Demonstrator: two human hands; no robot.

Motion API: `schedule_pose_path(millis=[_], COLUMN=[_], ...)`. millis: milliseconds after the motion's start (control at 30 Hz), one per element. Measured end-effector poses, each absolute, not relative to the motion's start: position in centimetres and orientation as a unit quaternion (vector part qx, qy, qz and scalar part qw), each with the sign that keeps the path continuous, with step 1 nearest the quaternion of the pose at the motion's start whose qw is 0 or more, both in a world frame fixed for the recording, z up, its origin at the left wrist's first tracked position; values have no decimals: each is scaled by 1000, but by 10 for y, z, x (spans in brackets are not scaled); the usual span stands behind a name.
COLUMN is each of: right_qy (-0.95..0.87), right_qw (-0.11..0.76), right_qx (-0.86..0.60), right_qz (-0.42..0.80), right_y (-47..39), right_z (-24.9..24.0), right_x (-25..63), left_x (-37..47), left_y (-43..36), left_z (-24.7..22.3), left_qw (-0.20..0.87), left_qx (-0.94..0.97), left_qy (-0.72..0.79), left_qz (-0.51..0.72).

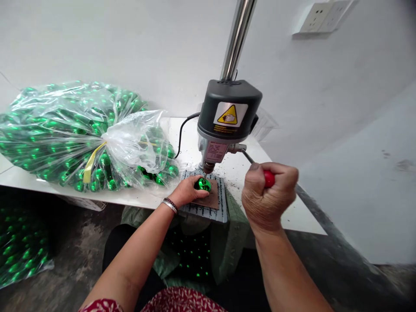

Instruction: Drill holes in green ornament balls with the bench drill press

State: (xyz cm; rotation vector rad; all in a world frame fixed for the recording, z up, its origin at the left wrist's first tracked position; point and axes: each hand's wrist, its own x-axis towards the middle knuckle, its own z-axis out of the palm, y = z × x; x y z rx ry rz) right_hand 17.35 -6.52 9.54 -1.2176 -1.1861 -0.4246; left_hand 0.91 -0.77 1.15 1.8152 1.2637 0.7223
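Observation:
A small bench drill press (pixel 229 110) with a dark motor housing stands on the white table. Under its chuck (pixel 208 167), my left hand (pixel 187 190) grips a shiny green ball (pixel 204 184) between thumb and fingers. The ball rests over a brown board (pixel 211 200) on the grey slotted base (pixel 222 212). The drill bit comes down at the ball's top; I cannot tell whether it has entered. My right hand (pixel 269 193) is wrapped round the red knob (pixel 269 178) of the drill press's feed lever, to the right of the housing.
A tied clear plastic bag (pixel 74 134) full of green balls covers the table's left side. Another bag of green balls (pixel 22 247) sits on the floor. Below the base hangs a green sack (pixel 232 234) with more balls in it. Dark shavings litter the white tabletop (pixel 289 212).

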Motion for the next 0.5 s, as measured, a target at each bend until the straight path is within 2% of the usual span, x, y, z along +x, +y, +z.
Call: schedule_pose_path(millis=[200,333,433,500], right_qy=[-538,-519,-534,-519], right_qw=[641,644,595,571], right_qx=[-516,-544,-600,-636], right_qz=[-185,-142,-35,-7], right_y=[-68,-55,-43,-38], right_z=[90,137,179,195], right_x=[172,175,178,178], left_x=[9,10,8,2], left_y=[-9,-12,-21,-32], left_z=[15,17,20,24], left_qw=[390,365,367,380], left_qx=[721,719,716,721], left_qy=[501,526,522,504], left_qz=[277,269,283,285])
